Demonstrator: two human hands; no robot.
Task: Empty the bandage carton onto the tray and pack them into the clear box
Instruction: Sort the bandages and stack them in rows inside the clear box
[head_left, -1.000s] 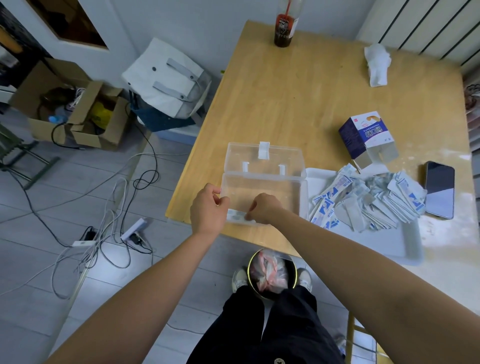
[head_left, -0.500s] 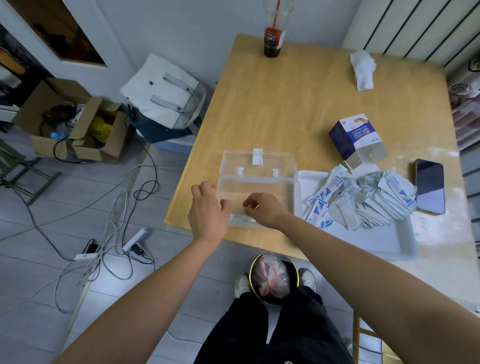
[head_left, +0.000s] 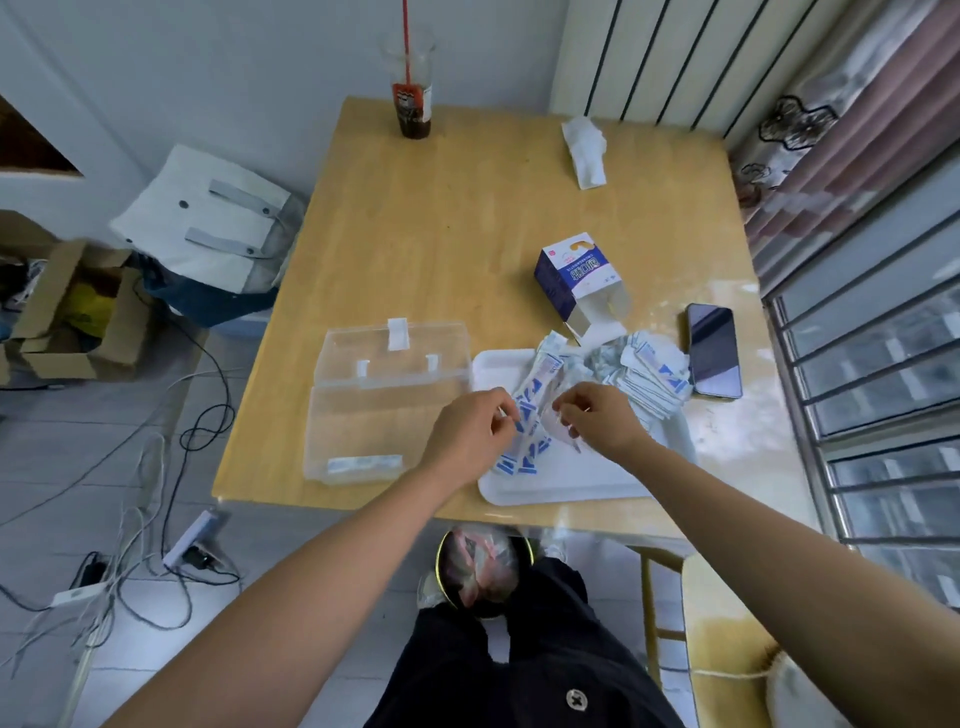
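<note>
One small batch of bandages (head_left: 363, 462) lies in the open clear box (head_left: 384, 421), against its near wall; most sit in a heap (head_left: 649, 374) on the white tray (head_left: 561, 483). The bandage carton (head_left: 571, 275) lies open beside it, apparently emptied. Your left hand (head_left: 467, 434) and right hand (head_left: 602, 421) each pinch bandages over the tray. Packing barely begun.
</note>
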